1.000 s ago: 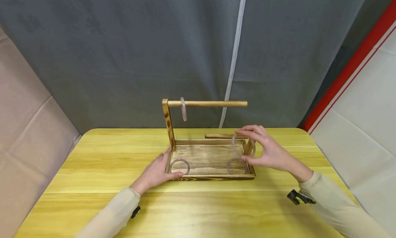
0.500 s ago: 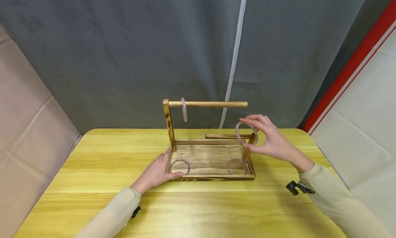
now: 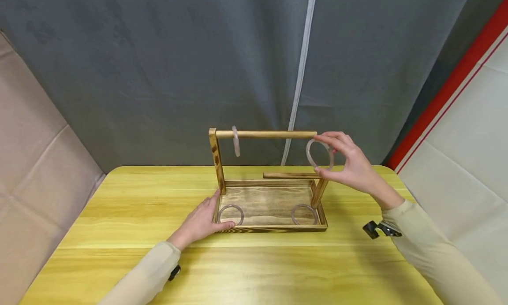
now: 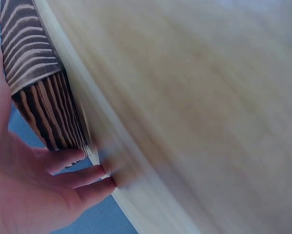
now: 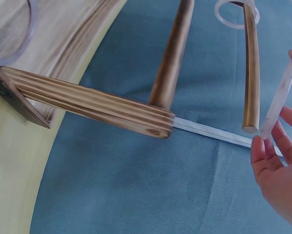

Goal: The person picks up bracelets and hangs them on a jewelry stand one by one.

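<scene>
A wooden bangle stand (image 3: 274, 228) has a tray base, a tall upper bar (image 3: 274, 134) and a shorter lower bar (image 3: 287, 176). My right hand (image 3: 351, 164) pinches a pale translucent bangle (image 3: 308, 153) between thumb and fingertips, beside the upper bar's free right end. In the right wrist view that bangle (image 5: 278, 100) appears edge-on by the bar tip; whether they touch I cannot tell. Another bangle (image 3: 236, 143) hangs near the upper bar's left end. My left hand (image 3: 198, 222) holds the tray's front left corner, thumb along the front wall.
Two more bangles lie in the tray, one at the left (image 3: 238, 207) and one at the right (image 3: 303, 205). The stand's right post (image 3: 319, 194) rises below my right hand. Behind the yellow wooden table (image 3: 254, 269) hangs a grey curtain (image 3: 178, 76).
My right hand has lifted the bangle from over the tray's right end, past the lower bar, up to the height of the upper bar's tip. The left hand has stayed put.
</scene>
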Demonstrator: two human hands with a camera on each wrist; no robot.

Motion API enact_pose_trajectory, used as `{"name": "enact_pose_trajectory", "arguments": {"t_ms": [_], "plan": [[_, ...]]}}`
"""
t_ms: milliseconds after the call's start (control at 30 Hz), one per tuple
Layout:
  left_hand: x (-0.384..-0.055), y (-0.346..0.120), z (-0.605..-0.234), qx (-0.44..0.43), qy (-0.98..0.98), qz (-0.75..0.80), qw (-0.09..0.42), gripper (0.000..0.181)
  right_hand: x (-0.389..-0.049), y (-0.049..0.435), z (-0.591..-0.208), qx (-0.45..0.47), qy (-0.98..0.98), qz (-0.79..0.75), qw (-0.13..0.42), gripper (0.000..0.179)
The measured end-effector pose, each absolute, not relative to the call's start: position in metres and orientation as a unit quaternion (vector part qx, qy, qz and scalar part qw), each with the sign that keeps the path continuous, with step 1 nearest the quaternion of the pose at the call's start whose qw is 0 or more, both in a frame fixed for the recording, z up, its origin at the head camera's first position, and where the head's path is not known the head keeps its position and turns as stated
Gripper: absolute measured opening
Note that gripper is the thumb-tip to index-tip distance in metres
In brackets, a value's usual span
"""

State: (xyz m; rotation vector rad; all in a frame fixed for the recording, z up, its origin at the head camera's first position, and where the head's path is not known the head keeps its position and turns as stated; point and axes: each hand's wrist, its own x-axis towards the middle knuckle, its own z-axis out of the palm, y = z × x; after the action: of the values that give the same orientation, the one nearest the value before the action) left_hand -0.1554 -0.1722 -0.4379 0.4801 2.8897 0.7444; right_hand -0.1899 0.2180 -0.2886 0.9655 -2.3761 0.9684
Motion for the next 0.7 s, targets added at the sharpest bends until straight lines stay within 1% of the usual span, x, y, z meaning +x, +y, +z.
{"name": "enact_pose_trajectory", "arguments": {"t_ms": [267,700], "plan": [[-0.156,-0.172,-0.438,0.159,0.954,0.247,0.061,0.114,-0.202,0.214,-0.281,0.322,-0.860,0.338,0.207,0.070],[-0.156,-0.173,-0.438,0.158,0.953,0.252,0.064,0.114,-0.223,0.196,-0.275,0.296,-0.870,0.343,0.194,0.065]]}}
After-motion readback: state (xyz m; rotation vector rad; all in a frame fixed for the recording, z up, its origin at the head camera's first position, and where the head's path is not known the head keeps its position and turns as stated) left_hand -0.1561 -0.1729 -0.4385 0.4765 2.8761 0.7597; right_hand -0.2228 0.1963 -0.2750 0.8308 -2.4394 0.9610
